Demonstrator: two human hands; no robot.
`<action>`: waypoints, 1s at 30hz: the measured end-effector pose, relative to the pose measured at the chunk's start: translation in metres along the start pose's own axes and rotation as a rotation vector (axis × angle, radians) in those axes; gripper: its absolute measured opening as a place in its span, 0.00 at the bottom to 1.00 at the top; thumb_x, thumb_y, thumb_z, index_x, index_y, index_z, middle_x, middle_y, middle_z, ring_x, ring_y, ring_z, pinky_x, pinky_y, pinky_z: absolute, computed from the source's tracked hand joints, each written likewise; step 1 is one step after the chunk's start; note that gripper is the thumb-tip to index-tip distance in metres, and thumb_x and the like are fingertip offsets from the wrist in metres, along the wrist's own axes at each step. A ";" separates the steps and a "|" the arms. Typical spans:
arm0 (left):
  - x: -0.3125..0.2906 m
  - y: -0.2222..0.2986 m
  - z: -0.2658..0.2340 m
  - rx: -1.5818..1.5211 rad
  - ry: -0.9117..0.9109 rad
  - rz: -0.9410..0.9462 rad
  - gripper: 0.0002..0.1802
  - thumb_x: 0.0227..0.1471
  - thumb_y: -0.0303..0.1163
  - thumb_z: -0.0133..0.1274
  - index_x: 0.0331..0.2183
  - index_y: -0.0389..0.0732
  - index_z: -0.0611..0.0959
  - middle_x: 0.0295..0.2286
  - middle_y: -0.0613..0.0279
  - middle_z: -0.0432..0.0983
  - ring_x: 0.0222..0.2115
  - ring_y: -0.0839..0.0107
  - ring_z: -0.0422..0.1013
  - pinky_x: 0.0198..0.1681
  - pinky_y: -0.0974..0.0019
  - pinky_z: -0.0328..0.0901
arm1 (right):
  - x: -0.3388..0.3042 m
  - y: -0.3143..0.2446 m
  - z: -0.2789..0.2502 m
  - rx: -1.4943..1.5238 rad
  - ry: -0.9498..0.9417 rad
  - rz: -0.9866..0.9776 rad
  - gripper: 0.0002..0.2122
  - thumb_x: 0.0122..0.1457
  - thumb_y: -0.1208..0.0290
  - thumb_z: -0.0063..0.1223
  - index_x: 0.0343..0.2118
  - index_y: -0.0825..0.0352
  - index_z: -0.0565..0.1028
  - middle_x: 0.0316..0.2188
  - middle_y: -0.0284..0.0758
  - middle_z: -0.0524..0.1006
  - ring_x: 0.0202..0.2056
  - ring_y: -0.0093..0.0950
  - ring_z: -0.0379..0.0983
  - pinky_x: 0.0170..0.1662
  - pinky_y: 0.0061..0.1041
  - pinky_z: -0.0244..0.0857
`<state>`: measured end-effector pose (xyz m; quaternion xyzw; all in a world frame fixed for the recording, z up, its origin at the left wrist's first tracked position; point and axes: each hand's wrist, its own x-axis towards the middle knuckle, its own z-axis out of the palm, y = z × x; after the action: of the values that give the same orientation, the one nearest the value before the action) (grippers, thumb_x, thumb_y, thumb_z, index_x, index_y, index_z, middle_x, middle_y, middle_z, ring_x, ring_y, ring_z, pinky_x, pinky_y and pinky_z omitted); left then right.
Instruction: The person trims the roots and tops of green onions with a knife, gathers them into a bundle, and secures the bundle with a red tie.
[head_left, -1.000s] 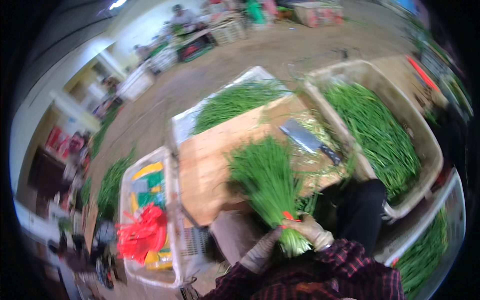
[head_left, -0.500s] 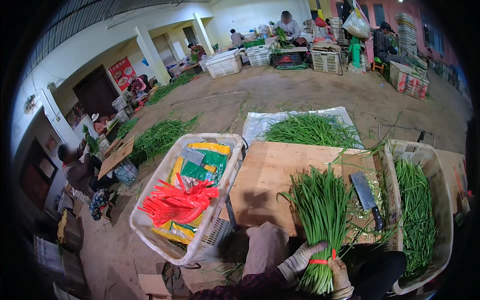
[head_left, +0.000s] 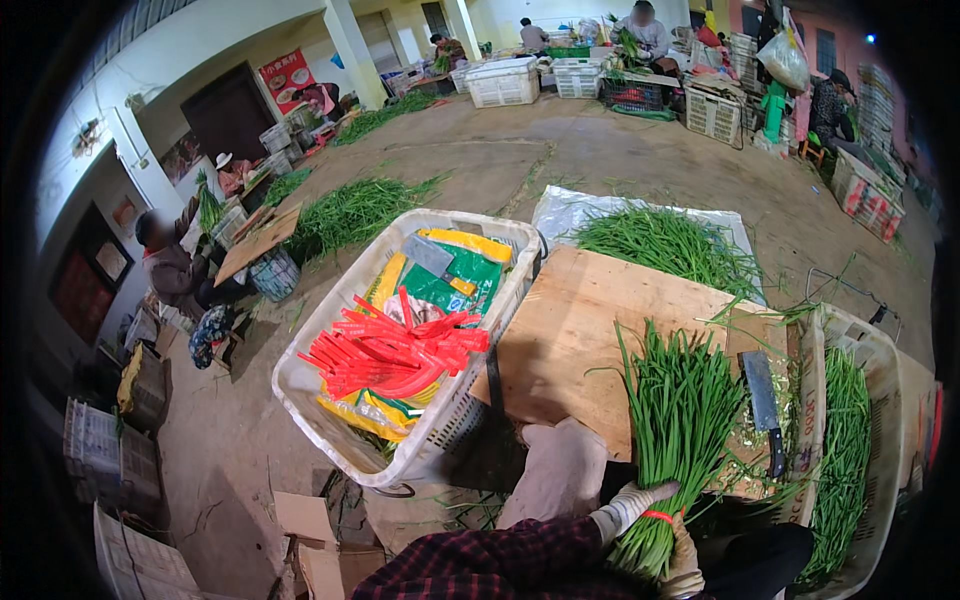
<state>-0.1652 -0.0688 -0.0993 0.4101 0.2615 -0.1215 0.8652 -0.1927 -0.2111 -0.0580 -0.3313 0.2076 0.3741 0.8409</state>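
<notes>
A long bundle of garlic chives (head_left: 680,420) slants across the near edge of the wooden board (head_left: 570,325), leaf tips away from me, pale stem ends toward me. A red band (head_left: 657,516) circles its lower part. My left hand (head_left: 640,503), in a light glove, is closed round the bundle's left side just above the band. My right hand (head_left: 684,562), also gloved, grips the right side of the stems by the band; its fingertips are partly hidden. Right of the bundle, a cleaver (head_left: 762,400) with a black handle lies on the board among cut bits.
At my left a white crate (head_left: 290,375) holds red strips (head_left: 385,350), bags and another cleaver (head_left: 428,254). A crate of chives (head_left: 838,470) stands at my right. Loose chives (head_left: 660,245) lie on a white sheet beyond the board. Several people work farther off.
The view has swung left and down, so the scene sits farther right. The upright red tail of the band by my right hand no longer shows. Both hands stay on the bundle.
</notes>
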 end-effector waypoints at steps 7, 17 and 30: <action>-0.042 0.035 -0.010 -0.343 -0.352 -0.645 0.31 0.43 0.55 0.63 0.41 0.40 0.79 0.29 0.57 0.79 0.24 0.65 0.75 0.33 0.61 0.72 | -0.018 0.007 0.029 -0.215 0.054 -0.015 0.24 0.59 0.52 0.52 0.48 0.69 0.70 0.39 0.39 0.78 0.37 0.34 0.77 0.43 0.33 0.72; -0.023 0.060 -0.013 -0.293 -0.453 -0.450 0.33 0.51 0.51 0.56 0.52 0.40 0.71 0.48 0.55 0.72 0.47 0.62 0.70 0.51 0.56 0.66 | -0.009 -0.018 0.035 0.045 -0.111 0.237 0.19 0.59 0.65 0.54 0.51 0.68 0.69 0.42 0.36 0.77 0.40 0.28 0.76 0.44 0.29 0.72; 0.026 0.020 -0.064 -0.278 -0.836 -0.295 0.35 0.59 0.56 0.34 0.58 0.41 0.64 0.60 0.62 0.55 0.60 0.60 0.49 0.63 0.51 0.41 | -0.339 -0.119 -0.010 -0.296 0.657 -1.121 0.18 0.57 0.64 0.56 0.48 0.67 0.72 0.46 0.40 0.75 0.46 0.30 0.73 0.50 0.31 0.68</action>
<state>-0.1583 -0.0065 -0.1344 0.1646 -0.0401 -0.3621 0.9166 -0.3181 -0.4448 0.1851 -0.5977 0.1960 -0.2156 0.7469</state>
